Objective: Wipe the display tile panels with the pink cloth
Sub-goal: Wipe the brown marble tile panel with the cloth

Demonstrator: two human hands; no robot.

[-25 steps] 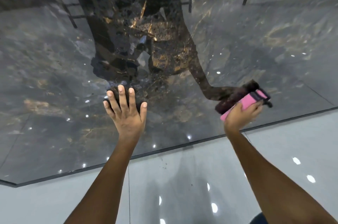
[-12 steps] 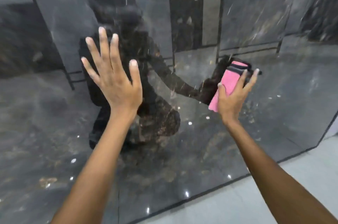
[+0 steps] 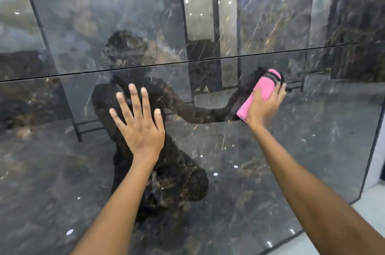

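Observation:
A glossy dark marble tile panel point(image 3: 270, 161) fills most of the view, with a second panel point(image 3: 104, 25) above it across a thin horizontal joint. My left hand point(image 3: 138, 123) lies flat on the lower panel, fingers spread and straight. My right hand point(image 3: 263, 106) holds a folded pink cloth point(image 3: 261, 92) with dark stripes at its top end and presses it against the lower panel, just under the joint. The panels mirror my crouched figure and both arms.
The lower panel's right edge point(image 3: 373, 150) runs down to a pale glossy floor point(image 3: 370, 209) at the bottom right. Reflected frames, light spots and other displays show in the panels.
My view has risen from the panel's bottom edge to the joint between the panels. Both hands have moved up the panel, the right one carrying the cloth higher.

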